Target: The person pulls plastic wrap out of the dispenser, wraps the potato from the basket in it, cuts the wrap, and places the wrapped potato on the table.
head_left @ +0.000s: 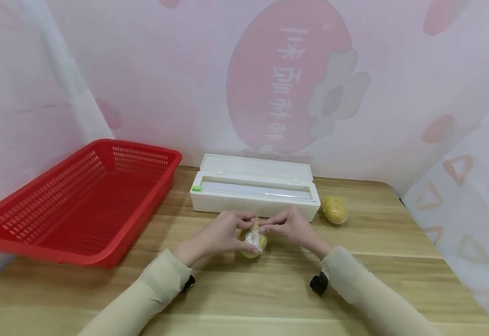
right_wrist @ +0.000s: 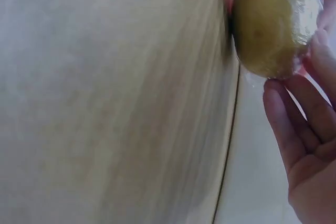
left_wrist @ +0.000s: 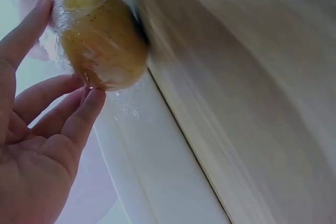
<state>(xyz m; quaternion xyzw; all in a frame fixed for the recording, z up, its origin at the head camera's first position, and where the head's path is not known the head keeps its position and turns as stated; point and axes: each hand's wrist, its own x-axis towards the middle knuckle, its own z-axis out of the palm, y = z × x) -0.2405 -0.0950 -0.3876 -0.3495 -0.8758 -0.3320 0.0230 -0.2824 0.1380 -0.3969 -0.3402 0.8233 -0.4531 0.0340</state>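
A yellow potato point(head_left: 263, 242) in crinkled plastic wrap point(head_left: 253, 237) sits on the table in front of the white box. My left hand point(head_left: 221, 235) holds it, thumb on the near side and fingers on the far side. In the left wrist view dark specks show on the potato point(left_wrist: 105, 40) through the film, with my left hand's point(left_wrist: 42, 153) fingertips at its end. On the other side my right hand point(head_left: 292, 226) pinches the gathered film at the top. The right wrist view has my right hand point(right_wrist: 315, 150) with fingertips against the wrapped potato point(right_wrist: 265, 24).
Behind the hands stands a white wrap dispenser box point(head_left: 253, 204), lid point(head_left: 253, 164) raised, a roll point(head_left: 254, 190) inside and a green slider point(head_left: 196, 188) at its left. A second wrapped potato point(head_left: 334, 209) lies right of it. A red basket point(head_left: 114, 252) occupies the left.
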